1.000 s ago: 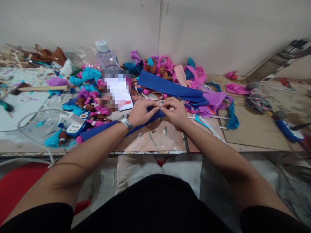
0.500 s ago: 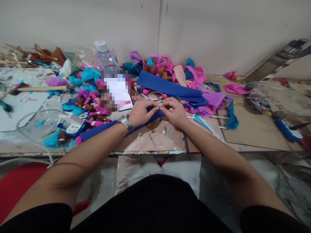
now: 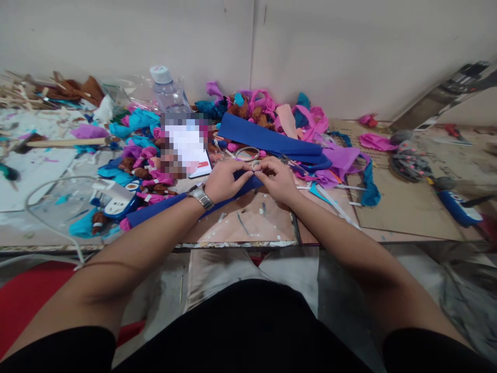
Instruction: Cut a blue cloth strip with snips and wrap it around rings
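My left hand [image 3: 225, 182], with a metal-band watch [image 3: 202, 196] at its wrist, is closed with thumb and forefinger pinched. Facing it, my right hand [image 3: 276, 177] is closed in a like pinch, and the fingertips of the two nearly meet. Between them shows a small pale loop-like piece [image 3: 255, 165], too small to tell its kind. A dark blue strip [image 3: 159, 208], of paper or cloth, runs under my left hand and ends below the fingertips. Just beyond the hands lies a wider folded blue strip [image 3: 272, 139].
A phone [image 3: 199, 150] and a water bottle [image 3: 171, 93] stand left of the hands among crumpled coloured pieces [image 3: 142, 119]. A hammer [image 3: 70, 142] and a corded power strip [image 3: 120, 202] lie farther left. Cardboard [image 3: 407, 207] covers the right side, with a blue-and-white device [image 3: 460, 208].
Both hands keep nearly the same pinch at the same spot. The whole view has shifted very slightly; nothing else has visibly moved.
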Demonstrator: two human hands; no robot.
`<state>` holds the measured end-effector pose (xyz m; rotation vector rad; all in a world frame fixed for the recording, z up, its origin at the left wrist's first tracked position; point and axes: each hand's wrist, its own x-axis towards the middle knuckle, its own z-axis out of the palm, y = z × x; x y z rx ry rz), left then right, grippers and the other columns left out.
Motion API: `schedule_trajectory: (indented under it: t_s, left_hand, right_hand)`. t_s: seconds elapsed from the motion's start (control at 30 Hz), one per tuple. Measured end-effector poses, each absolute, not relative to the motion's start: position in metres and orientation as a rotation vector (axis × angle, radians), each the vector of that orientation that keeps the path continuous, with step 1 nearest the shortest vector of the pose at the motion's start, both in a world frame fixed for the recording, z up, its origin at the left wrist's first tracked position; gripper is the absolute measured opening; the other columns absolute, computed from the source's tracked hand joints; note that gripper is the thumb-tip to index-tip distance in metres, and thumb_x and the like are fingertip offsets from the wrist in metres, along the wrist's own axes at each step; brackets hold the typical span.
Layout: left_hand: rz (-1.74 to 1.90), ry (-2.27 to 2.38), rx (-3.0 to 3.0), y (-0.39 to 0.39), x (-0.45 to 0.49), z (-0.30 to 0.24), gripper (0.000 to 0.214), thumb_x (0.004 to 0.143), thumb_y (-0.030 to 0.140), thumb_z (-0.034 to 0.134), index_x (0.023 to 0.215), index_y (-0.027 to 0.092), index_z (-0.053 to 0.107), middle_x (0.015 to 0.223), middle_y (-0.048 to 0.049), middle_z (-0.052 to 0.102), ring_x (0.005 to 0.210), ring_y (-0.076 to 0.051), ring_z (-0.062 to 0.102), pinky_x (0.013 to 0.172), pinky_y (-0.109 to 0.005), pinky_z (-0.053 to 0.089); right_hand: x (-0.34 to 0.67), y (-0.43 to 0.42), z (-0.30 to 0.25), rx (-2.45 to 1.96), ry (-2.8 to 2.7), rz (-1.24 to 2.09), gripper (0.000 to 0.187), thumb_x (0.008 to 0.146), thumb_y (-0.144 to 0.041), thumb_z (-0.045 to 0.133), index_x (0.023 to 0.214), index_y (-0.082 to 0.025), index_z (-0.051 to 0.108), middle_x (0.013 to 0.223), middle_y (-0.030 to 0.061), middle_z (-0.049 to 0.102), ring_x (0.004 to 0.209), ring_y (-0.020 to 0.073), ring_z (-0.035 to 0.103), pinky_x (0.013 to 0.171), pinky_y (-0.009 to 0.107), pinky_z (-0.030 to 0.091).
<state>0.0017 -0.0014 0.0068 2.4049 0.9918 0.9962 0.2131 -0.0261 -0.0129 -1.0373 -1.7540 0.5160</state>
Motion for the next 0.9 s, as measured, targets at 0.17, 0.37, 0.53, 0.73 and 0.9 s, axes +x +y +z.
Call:
schedule_trajectory:
  t_s: [0.17,0.37,0.53,0.73,0.9]
  left_hand:
    - [1.008,0.982,2.407,-0.0014,0.0010,0.0068,0.029,0.102,0.042,0.059,0.102,0.020,0.079,0.103,-0.0065,0.081,0.095,-0.024,0.074,0.089,-0.037,0.053]
    - [0.977,1.021,2.437,-0.0026,0.0019,0.0076,0.030,0.101,0.043,0.058,0.100,0.020,0.077,0.100,-0.0076,0.080,0.093,-0.024,0.072,0.088,-0.038,0.053]
    - [0.940,1.018,2.507,-0.0033,0.0024,0.0075,0.030,0.102,0.041,0.056,0.102,0.020,0.076,0.103,-0.0093,0.079,0.098,-0.026,0.071,0.091,-0.039,0.052]
    - [0.904,1.015,2.596,-0.0001,0.0035,0.0048,0.028,0.103,0.039,0.056,0.103,0.020,0.076,0.102,-0.0105,0.077,0.100,-0.028,0.069,0.093,-0.041,0.052]
    - [0.882,1.030,2.577,0.0014,0.0032,0.0032,0.027,0.103,0.038,0.056,0.104,0.020,0.076,0.104,-0.0103,0.078,0.100,-0.027,0.069,0.092,-0.041,0.052]
  right_hand:
    - [0.2155,-0.0267,-0.0103,-1.028,-1.802,0.463,0.013,0.096,-0.035,0.072,0.095,-0.023,0.075,0.101,0.0064,0.071,0.091,0.0212,0.066,0.077,0.036,0.052]
    - [0.2171,-0.0273,-0.0087,-1.043,-1.853,0.400,0.011,0.095,-0.034,0.071,0.095,-0.024,0.075,0.101,0.0066,0.071,0.092,0.0225,0.065,0.078,0.037,0.053]
    - [0.2157,-0.0286,-0.0068,-1.041,-1.842,0.391,0.008,0.092,-0.030,0.071,0.090,-0.023,0.074,0.098,0.0060,0.072,0.091,0.0223,0.065,0.077,0.037,0.052]
    - [0.2135,-0.0290,-0.0074,-1.041,-1.784,0.461,0.010,0.092,-0.030,0.071,0.087,-0.022,0.071,0.095,0.0054,0.071,0.087,0.0211,0.065,0.073,0.035,0.051]
    - [0.2135,-0.0289,-0.0088,-1.064,-1.828,0.351,0.008,0.093,-0.029,0.070,0.087,-0.023,0.070,0.095,0.0052,0.070,0.088,0.0221,0.064,0.075,0.037,0.050]
